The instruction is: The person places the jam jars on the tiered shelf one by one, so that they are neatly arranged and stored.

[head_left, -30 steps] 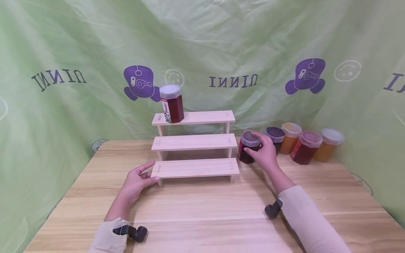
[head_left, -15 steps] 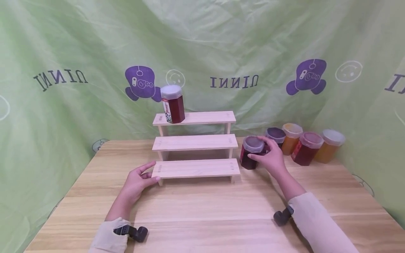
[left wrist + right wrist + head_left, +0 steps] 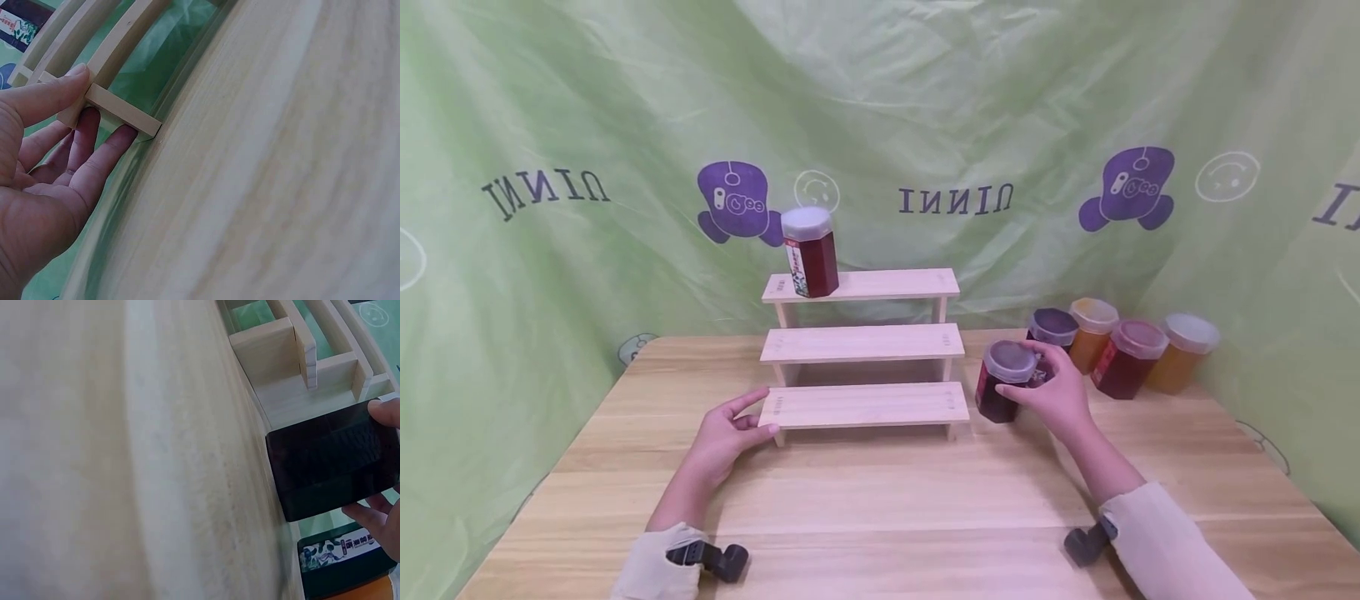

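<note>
Currently, a dark faceted jar with a frosted lid is held by the right hand, its grip set to the jar's width, thumb and fingers placed on opposite sides. The jar is positioned just right of the lowest step of a three-tier wooden display stand; whether it is lifted off the tabletop cannot be told. By the left hand, that step's left end is held between thumb and fingers. Near the top step's left end, a red-filled jar is seated.
</note>
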A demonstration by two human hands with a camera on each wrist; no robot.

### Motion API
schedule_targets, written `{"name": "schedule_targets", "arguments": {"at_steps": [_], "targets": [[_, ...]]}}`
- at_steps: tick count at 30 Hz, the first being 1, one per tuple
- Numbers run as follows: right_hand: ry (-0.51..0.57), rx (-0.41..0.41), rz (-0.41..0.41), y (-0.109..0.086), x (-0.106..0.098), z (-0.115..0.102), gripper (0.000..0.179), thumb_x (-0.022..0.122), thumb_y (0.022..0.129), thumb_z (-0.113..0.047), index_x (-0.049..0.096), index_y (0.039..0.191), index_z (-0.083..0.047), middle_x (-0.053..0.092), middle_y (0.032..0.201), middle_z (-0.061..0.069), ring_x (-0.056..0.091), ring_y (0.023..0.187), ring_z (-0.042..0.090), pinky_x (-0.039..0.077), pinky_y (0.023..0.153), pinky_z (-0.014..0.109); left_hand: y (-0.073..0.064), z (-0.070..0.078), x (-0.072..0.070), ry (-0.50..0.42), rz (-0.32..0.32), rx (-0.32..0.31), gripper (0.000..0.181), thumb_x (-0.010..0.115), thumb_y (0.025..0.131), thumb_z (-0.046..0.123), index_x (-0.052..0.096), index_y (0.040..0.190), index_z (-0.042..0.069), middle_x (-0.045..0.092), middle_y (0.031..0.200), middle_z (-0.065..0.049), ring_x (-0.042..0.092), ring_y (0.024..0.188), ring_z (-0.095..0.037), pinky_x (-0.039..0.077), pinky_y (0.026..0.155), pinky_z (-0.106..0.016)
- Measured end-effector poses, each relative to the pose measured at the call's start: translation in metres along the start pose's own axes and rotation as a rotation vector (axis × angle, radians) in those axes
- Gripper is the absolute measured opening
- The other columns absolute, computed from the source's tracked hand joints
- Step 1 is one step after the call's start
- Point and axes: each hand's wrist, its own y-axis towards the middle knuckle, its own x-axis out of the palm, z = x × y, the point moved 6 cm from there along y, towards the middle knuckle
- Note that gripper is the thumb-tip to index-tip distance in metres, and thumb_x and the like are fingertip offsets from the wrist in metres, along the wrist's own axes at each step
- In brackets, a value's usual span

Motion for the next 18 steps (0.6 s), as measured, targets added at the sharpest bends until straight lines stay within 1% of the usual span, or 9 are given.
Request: {"name": "schedule_targets", "arguments": {"at_steps": [5,9,12,14,18], "targets": [[-0.014,-0.008,0.010,-0.007,-0.004,-0.001,0.075,0.091,0.066,-0.014,0.056,0.132,-0.005,0.053,0.125,0.018,0.055,0.108,0.034,0.047,0.087,0.037,0.000,-0.001,0.001,-0.008,0.003,-0.001,0.071,0.075,0.078,-0.010,0.046,0.142,-0.003,0.063,0.094,-0.007,0.063,0.084,-0.007,0.056,0.072,-0.021],[-0.024,-0.013,0.022,-0.011,-0.007,-0.001,0.075,0.091,0.065,-0.015,0.057,0.131,-0.005,0.054,0.125,0.017,0.056,0.104,0.032,0.049,0.078,0.022,0.000,-0.001,0.001,-0.010,0.000,0.001,0.071,0.074,0.078,-0.010,0.045,0.143,-0.003,0.064,0.092,-0.006,0.063,0.084,-0.007,0.056,0.072,-0.022],[0.002,-0.012,0.017,-0.013,-0.009,-0.003,0.075,0.092,0.065,-0.014,0.057,0.131,-0.005,0.053,0.126,0.016,0.056,0.103,0.031,0.048,0.073,0.013,0.000,-0.002,0.001,-0.011,-0.003,0.005,0.071,0.074,0.079,-0.010,0.044,0.143,-0.003,0.065,0.093,-0.006,0.064,0.085,-0.007,0.056,0.072,-0.022],[0.023,-0.010,0.012,-0.014,-0.011,-0.004,0.075,0.091,0.066,-0.014,0.057,0.132,-0.005,0.052,0.126,0.015,0.055,0.104,0.029,0.048,0.073,0.011,0.000,-0.002,0.001,-0.011,-0.002,0.007,0.071,0.074,0.079,-0.010,0.045,0.143,-0.003,0.065,0.093,-0.006,0.064,0.085,-0.007,0.056,0.072,-0.022],[0.040,-0.006,0.010,-0.016,-0.015,-0.006,0.076,0.091,0.067,-0.014,0.056,0.134,-0.005,0.052,0.126,0.014,0.055,0.106,0.027,0.051,0.077,0.014,0.000,-0.002,0.000,-0.011,-0.003,0.008,0.071,0.075,0.078,-0.010,0.045,0.143,-0.003,0.064,0.092,-0.006,0.063,0.084,-0.007,0.056,0.072,-0.022]]}}
